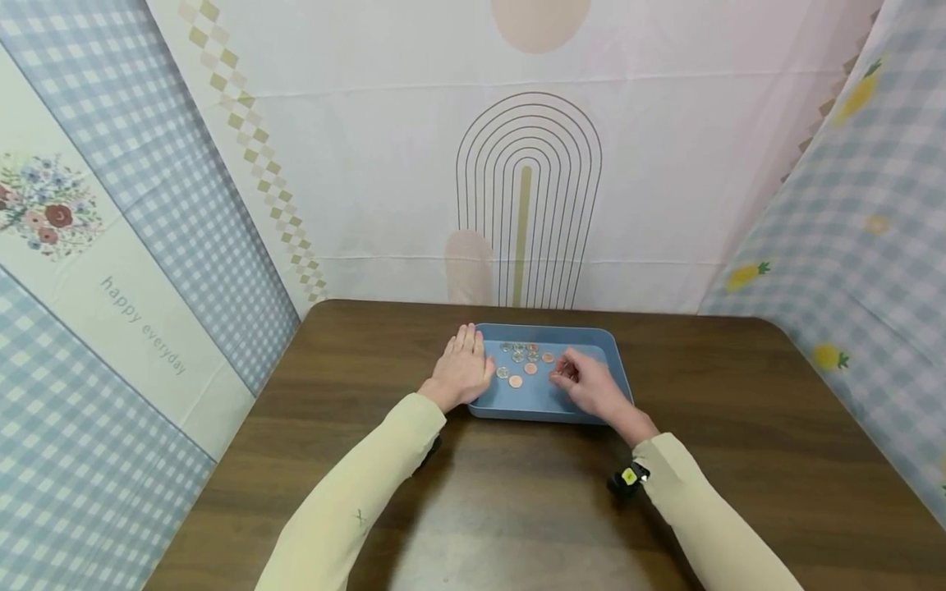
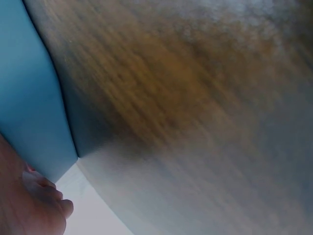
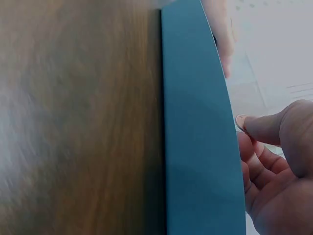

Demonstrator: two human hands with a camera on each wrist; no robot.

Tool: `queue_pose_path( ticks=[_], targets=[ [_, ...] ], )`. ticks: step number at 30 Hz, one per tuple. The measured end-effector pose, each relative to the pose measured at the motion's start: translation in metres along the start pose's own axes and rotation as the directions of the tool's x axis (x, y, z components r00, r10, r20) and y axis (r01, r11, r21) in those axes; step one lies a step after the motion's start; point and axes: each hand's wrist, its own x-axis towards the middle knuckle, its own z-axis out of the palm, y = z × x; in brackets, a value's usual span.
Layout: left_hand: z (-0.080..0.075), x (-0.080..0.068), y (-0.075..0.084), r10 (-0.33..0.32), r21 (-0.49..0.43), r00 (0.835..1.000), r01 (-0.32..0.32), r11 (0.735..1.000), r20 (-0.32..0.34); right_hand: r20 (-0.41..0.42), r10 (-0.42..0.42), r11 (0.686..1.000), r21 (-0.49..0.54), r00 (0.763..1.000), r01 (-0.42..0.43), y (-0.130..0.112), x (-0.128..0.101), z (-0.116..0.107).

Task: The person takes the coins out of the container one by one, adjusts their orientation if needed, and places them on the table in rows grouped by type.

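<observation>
A shallow blue tray (image 1: pixel 547 414) holds several silver and copper coins (image 1: pixel 515 382), loosely grouped in its left and middle part. My left hand (image 1: pixel 464 369) rests along the tray's left rim, fingers straight and close together. Over the right half of the tray, my right hand (image 1: pixel 587 382) has its fingers curled, with thumb and forefinger pinching what looks like a thin coin (image 3: pixel 240 122). In the right wrist view that hand (image 3: pixel 279 166) shows behind the tray's front wall (image 3: pixel 200 117). Only part of the left hand (image 2: pixel 34 205) enters the left wrist view, beside the tray's wall (image 2: pixel 34 98).
The tray stands near the far edge of a dark brown wooden table (image 1: pixel 510 509). A white patterned cloth (image 1: pixel 384 180) hangs behind it. Blue checked cloths (image 1: pixel 872 271) hang at both sides.
</observation>
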Motion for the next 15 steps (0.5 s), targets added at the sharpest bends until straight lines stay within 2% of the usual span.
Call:
queue_pose_path(
  ticks=[5, 11, 15],
  targets=[
    [0.002, 0.002, 0.0, -0.004, -0.002, 1.0, 0.004, 1.0, -0.014, -0.002, -0.027, 0.999, 0.017, 1.0, 0.027, -0.007, -0.003, 0.005],
    [0.0, 0.003, 0.001, -0.003, -0.003, 1.0, 0.003, 1.0, -0.016, 0.024, -0.042, 0.994, 0.101, 0.999, 0.04, -0.019, -0.007, 0.01],
    [0.0, 0.004, 0.001, -0.003, -0.001, 1.0, 0.003, 1.0, -0.017, 0.047, -0.051, 0.991, 0.122, 0.998, 0.045, -0.026, -0.009, 0.012]
  ],
)
